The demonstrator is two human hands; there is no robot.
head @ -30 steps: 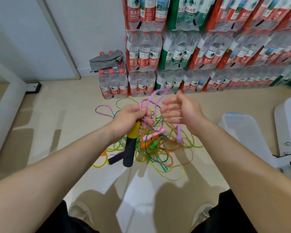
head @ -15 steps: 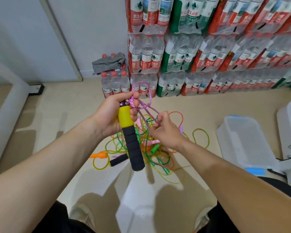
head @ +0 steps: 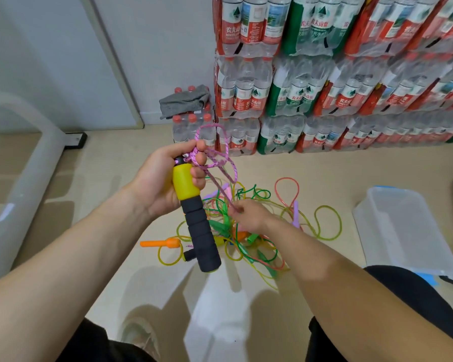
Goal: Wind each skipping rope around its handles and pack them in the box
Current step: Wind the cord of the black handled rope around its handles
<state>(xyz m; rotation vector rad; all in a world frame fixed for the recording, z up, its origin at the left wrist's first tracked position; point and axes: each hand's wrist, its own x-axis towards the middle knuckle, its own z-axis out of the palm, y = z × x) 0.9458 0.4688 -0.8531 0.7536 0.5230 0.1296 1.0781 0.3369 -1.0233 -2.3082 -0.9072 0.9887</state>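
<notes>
— Dozens of shrink-wrapped water-bottle packs (head: 324,87) are stacked against the wall, 12 to 2 o'clock. We see the clear box (head: 392,231) on the floor at 3 o'clock, apart from the rope pile (head: 259,231).
— Pile location?
— Centre frame, on the floor. It's a tangle of green, yellow and red cords with loose handles.
— Hands?
— We've got the left hand (head: 162,184) above the pile's 10 o'clock side. Its fingers are curled round the yellow top of a yellow-and-black handle (head: 196,218), foam end pointing toward 5 o'clock.
— Right?
— Right hand (head: 249,214) is at the handle's 3 o'clock, fingers pinching the purple rope (head: 220,163). The strand runs taut up to loops draped over the left fingertips.
— Anything smaller?
— We see an orange handle (head: 160,243) at the pile's 9 o'clock edge.
</notes>
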